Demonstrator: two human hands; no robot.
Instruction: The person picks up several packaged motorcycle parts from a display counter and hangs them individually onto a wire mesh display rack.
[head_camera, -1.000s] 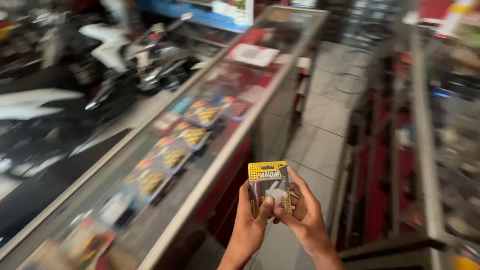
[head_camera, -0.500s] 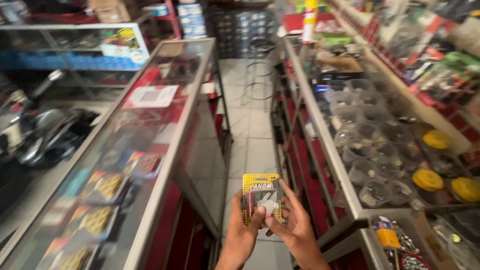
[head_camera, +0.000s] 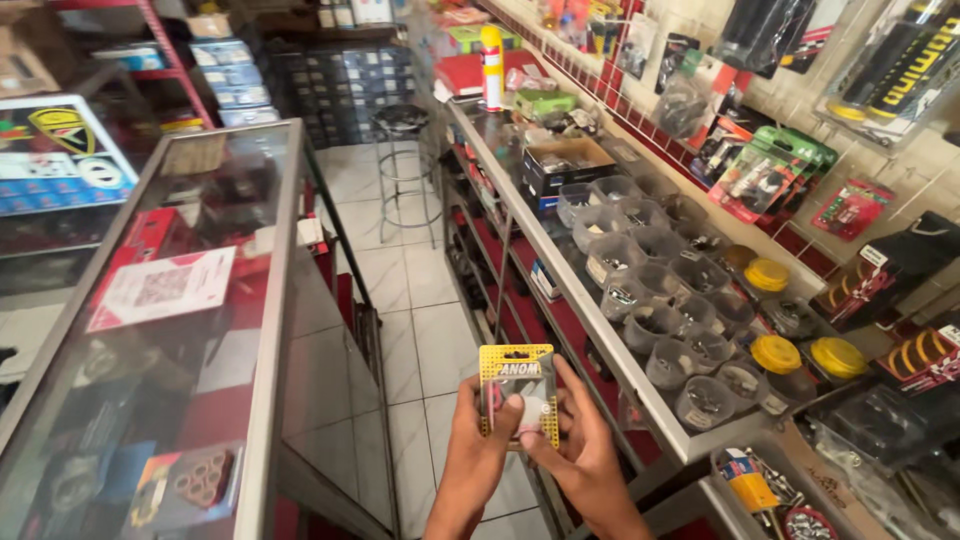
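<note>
I hold a small yellow blister pack (head_camera: 518, 388) with a clear bubble over a small part, upright in front of me, low in the view. My left hand (head_camera: 472, 450) grips its left edge, thumb on the front. My right hand (head_camera: 578, 452) grips its right side and lower edge, thumb across the bubble. Both hands are over the tiled aisle floor (head_camera: 420, 330) between two counters.
A glass display counter (head_camera: 200, 300) with packaged parts runs along the left. On the right a shelf counter (head_camera: 600, 330) carries several clear tubs of small parts (head_camera: 660, 290) and yellow-lidded jars (head_camera: 776, 352). Packaged goods hang on the right wall (head_camera: 770, 170). A metal stool (head_camera: 402, 125) stands down the aisle.
My view has swung right, from the glass counter and motorbikes to the aisle and the shelf of tubs. The pack stays held in both hands.
</note>
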